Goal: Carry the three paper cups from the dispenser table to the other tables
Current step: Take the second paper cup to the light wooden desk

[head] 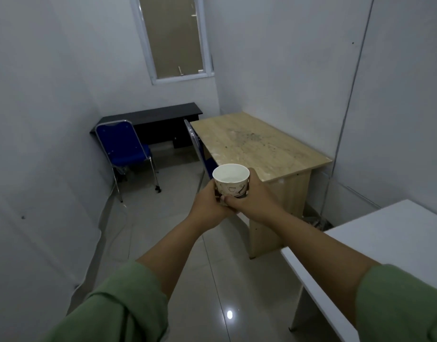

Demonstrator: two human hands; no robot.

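A white paper cup (231, 180) with small printed drawings is held upright in front of me at chest height, over the tiled floor. My left hand (209, 202) wraps its left side and base, and my right hand (255, 196) wraps its right side. Some clear liquid shows inside the cup. Just beyond the cup stands a light wooden table (257, 144) with a stained top. A dark table (153, 117) sits against the far wall under the window. The near corner of a white table (395, 240) is at my right.
A blue chair (123, 146) stands on the left in front of the dark table. Another blue chair (200, 151) is tucked at the wooden table's left edge. Grey walls close in on both sides. A glossy tiled floor (178, 218) runs between the walls and tables.
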